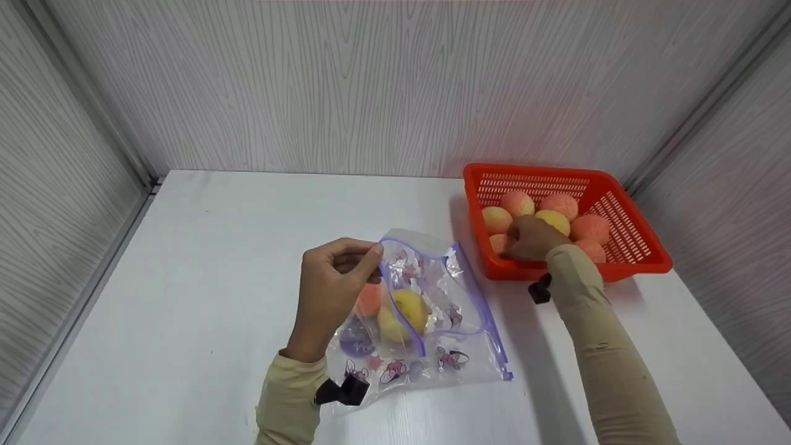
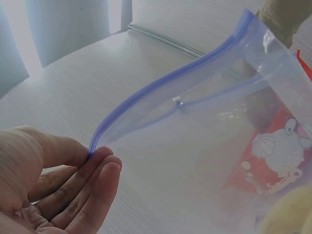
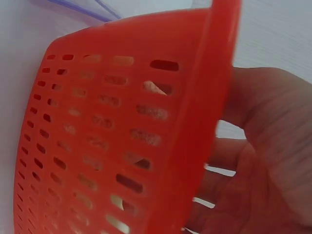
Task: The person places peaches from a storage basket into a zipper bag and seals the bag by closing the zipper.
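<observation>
My left hand pinches the purple-edged mouth of a clear printed bag between thumb and fingers; the left wrist view shows this hand at one end of the purple strip. Inside the bag lie a yellow fruit and a pinkish one. My right hand reaches down into the red basket, against a peach at its front left. In the right wrist view the basket wall hides the fingertips of this hand, so its hold is unclear.
Several peach-coloured fruits and a yellow one lie around my right hand in the basket. The basket stands at the back right of the white table, close to the bag. Wood-grain panels enclose the back and sides.
</observation>
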Demonstrator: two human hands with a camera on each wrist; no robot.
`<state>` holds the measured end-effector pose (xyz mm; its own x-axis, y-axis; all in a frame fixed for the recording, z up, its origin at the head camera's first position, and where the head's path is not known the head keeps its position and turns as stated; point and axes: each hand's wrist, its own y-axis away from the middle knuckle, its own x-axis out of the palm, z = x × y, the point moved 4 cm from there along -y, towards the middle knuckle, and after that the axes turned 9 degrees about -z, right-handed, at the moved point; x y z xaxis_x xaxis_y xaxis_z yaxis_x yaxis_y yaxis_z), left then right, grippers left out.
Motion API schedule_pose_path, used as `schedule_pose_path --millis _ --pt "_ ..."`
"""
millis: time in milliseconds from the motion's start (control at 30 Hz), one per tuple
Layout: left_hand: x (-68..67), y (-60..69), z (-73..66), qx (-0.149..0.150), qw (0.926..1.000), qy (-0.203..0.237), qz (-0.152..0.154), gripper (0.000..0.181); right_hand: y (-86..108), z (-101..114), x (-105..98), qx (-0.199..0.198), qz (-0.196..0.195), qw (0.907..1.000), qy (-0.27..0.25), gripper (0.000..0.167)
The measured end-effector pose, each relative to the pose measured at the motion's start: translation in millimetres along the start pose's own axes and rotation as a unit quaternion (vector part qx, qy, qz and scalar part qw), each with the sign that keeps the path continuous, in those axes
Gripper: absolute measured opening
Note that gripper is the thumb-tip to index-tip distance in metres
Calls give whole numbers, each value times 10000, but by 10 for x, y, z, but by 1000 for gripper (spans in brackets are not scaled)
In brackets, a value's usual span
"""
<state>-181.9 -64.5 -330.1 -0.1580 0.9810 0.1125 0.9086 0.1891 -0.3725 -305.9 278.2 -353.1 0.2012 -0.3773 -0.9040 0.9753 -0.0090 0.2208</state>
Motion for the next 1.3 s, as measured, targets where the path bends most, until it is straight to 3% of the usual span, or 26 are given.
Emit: schedule_pose_path --millis 100,400,700,900,1000,1067,1300 --pt "-3 3 15 -10 10000 -21 13 10 -20 11 22 -359 -51 9992 157 38" --pt "-6 0 7 -45 10000 -14 34 11 -126 -80 77 -291 -241 9993 69 48" --pt "1 4 -2 -66 10000 -20 43 10 -117 -197 63 -100 -400 9985 -371 63" --pt "-3 0 6 -62 10000 12 20 11 -26 -251 -71 -480 -779 9910 -974 63" --pt "1 1 14 -54 10000 4 51 11 58 -278 -154 -768 -1118 9767 -1662 58" --pt "5 2 18 -30 10000 -10 74 12 129 -294 -204 -899 -1382 9624 -2161 55" --pt "8 -2 17 -17 10000 5 63 12 377 -268 -272 -980 -1803 8905 -4061 51"
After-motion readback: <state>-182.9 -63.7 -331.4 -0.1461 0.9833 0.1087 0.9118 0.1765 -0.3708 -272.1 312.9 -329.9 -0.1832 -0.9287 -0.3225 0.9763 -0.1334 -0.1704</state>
